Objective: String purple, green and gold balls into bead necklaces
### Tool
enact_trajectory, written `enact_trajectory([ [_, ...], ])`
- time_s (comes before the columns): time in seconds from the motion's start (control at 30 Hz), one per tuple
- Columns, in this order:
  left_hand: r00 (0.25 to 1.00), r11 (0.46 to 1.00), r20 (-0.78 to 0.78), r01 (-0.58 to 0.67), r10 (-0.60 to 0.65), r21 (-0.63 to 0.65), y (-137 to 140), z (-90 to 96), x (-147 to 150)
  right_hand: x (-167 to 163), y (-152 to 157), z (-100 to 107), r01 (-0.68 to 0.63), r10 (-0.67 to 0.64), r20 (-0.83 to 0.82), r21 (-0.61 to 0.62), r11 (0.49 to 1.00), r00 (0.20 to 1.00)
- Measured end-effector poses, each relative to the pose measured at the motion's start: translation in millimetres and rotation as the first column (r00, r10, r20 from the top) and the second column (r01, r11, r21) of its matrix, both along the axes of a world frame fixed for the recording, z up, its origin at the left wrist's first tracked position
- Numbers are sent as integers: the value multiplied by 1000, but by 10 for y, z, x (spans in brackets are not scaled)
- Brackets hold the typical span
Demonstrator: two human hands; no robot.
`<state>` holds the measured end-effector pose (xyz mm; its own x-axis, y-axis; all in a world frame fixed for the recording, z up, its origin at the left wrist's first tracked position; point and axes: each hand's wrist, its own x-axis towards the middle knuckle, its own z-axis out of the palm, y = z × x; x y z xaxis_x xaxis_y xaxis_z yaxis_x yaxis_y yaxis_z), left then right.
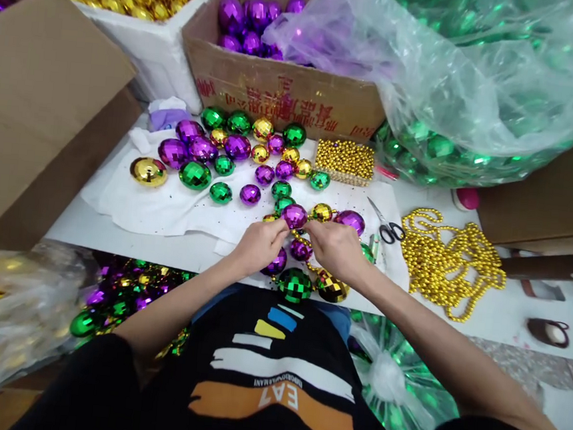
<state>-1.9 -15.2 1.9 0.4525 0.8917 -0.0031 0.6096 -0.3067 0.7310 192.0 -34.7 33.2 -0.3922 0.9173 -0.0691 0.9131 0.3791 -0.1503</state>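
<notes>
- Baubles (195, 175) of green, purple and gold lie on the far left; they look loose, so I judge this part is left to do.
- Left hand (260, 245) is closed, and its fingertips seem to hold the near left edge of a purple ball (294, 216).
- Purple ball is between the hands, over the white cloth (131, 208); it looks round, without clear long axis, and I cannot tell where its top points.
- Green ball (294, 284) and gold ball (331, 289), at the near side, seem joined by beads; probably work is partway.
- Right hand (337, 249) is closed in a pinch; what it holds is hidden.
- Gold bead strands (450, 259) lie heaped on the right.
</notes>
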Motion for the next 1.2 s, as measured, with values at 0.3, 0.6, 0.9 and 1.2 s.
enact_trajectory([
  [0.3,989,980,146,52,-24,-192,-124,-19,0,42,-155,-76,151,-214,-308,-215,965,927],
  [0.6,980,975,-131,168,-149,146,-265,87,-47,67,-252,19,42,-58,-109,-140,989,992],
  [0.9,996,997,46,73,-72,-6,-179,193,-29,86,-314,86,11,-10,-28,27,1000,1000],
  [1.2,984,986,-70,161,-163,-29,-48,-120,125,214,-241,-322,146,-154,-65,-110,983,986],
])
